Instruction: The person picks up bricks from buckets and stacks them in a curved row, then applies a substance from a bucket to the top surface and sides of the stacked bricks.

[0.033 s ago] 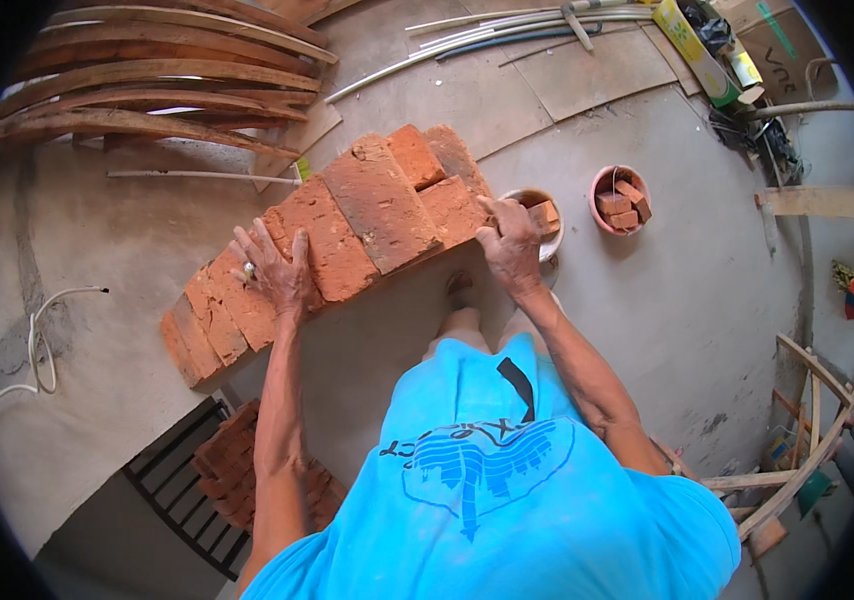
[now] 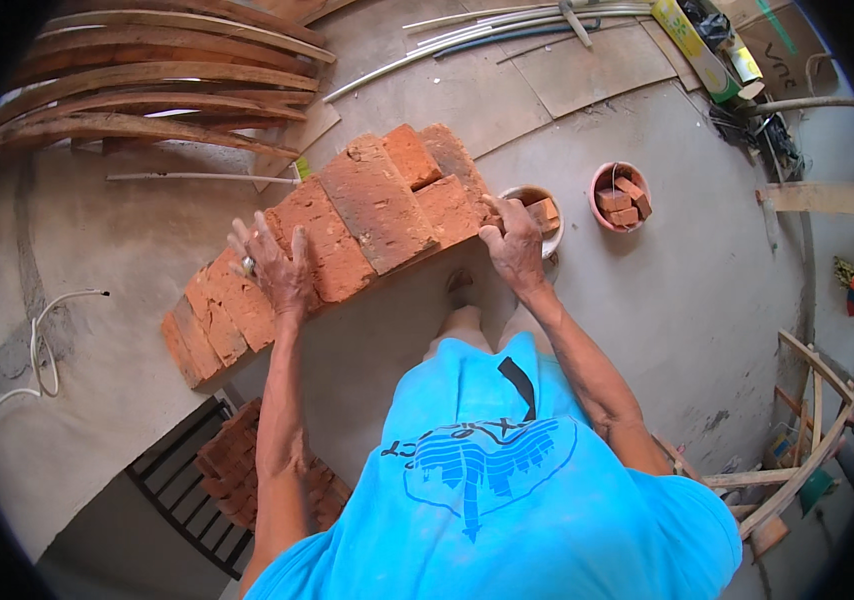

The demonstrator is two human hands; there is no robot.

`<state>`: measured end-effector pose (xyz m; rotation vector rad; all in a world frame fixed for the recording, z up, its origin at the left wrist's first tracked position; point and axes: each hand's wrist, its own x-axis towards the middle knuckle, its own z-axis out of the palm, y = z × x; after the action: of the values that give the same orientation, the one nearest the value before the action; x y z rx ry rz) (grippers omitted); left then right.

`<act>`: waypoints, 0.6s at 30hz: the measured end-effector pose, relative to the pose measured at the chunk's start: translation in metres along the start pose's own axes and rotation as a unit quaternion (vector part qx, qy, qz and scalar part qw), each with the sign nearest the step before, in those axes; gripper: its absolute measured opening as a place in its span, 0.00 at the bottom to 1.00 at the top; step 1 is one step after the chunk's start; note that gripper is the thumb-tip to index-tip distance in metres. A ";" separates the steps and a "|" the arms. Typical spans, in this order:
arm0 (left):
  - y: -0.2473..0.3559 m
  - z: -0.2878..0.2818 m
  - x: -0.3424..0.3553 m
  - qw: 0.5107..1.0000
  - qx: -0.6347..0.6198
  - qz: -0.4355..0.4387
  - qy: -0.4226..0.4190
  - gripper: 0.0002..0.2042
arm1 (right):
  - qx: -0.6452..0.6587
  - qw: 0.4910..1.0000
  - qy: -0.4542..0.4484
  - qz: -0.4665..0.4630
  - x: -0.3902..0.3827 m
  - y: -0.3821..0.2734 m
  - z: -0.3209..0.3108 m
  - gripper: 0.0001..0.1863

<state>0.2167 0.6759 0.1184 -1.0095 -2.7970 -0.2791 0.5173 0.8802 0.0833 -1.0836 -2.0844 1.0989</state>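
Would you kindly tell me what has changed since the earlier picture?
Nothing visibly changed: nothing was newly held or released. The left hand still lies spread on the row of red bricks, the right hand at its right end; the white bucket and pink bucket stayed put.

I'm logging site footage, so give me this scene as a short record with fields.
Left hand: fingers spread, on the row of red bricks
Right hand: at the row's right end, grip unclear
Containers: white bucket, partly hidden by the right hand; pink bucket; both hold brick pieces
Upper left: curved wooden planks
Top: long pale pipes
Lower left: brick stack, partly hidden
Clothing: bright blue shirt
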 end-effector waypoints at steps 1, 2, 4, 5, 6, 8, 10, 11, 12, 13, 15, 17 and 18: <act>0.019 -0.008 0.009 0.998 -0.050 0.046 0.019 0.37 | 0.025 0.998 -0.024 0.050 0.000 0.009 -0.005 0.23; 0.039 -0.012 0.017 0.990 -0.102 0.090 0.037 0.35 | 0.025 0.997 -0.049 0.058 0.002 0.020 -0.007 0.24; 0.083 -0.012 0.040 0.980 -0.115 0.161 0.027 0.32 | 0.022 0.997 -0.059 0.034 0.007 0.028 -0.007 0.24; 0.105 -0.009 0.051 0.973 -0.121 0.196 0.021 0.30 | 0.021 0.997 -0.065 0.022 0.009 0.033 -0.007 0.24; 0.124 -0.005 0.060 0.972 -0.082 0.219 0.002 0.28 | 0.027 0.996 -0.076 0.027 0.011 0.037 -0.008 0.24; 0.153 0.003 0.075 0.964 -0.006 0.263 -0.035 0.26 | 0.037 0.994 -0.100 0.033 0.015 0.044 -0.008 0.23; 0.174 0.010 0.081 0.953 0.091 0.270 -0.101 0.24 | 0.033 0.990 -0.123 0.066 0.012 0.059 -0.007 0.22; 0.182 0.016 0.084 0.942 0.138 0.274 -0.136 0.24 | 0.030 0.987 -0.134 0.086 0.008 0.071 -0.009 0.21; 0.185 0.025 0.086 0.934 0.167 0.282 -0.145 0.22 | 0.016 0.984 -0.148 0.098 0.001 0.083 -0.012 0.21; 0.190 0.026 0.086 0.934 0.161 0.263 -0.178 0.22 | 0.002 0.981 -0.159 0.114 -0.008 0.097 -0.018 0.21; 0.196 0.020 0.089 0.935 0.151 0.218 -0.236 0.21 | -0.033 0.975 -0.174 0.133 -0.028 0.130 -0.025 0.19; 0.190 0.020 0.083 0.942 0.134 0.219 -0.216 0.20 | -0.076 0.969 -0.177 0.154 -0.062 0.171 -0.030 0.18; 0.189 0.024 0.082 0.946 0.123 0.223 -0.203 0.19 | -0.093 0.961 -0.186 0.182 -0.076 0.190 -0.035 0.18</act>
<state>0.2734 0.8744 0.1354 -1.7441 -2.7183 0.3667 0.6598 0.8961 -0.0665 -1.4918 -2.3776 1.3915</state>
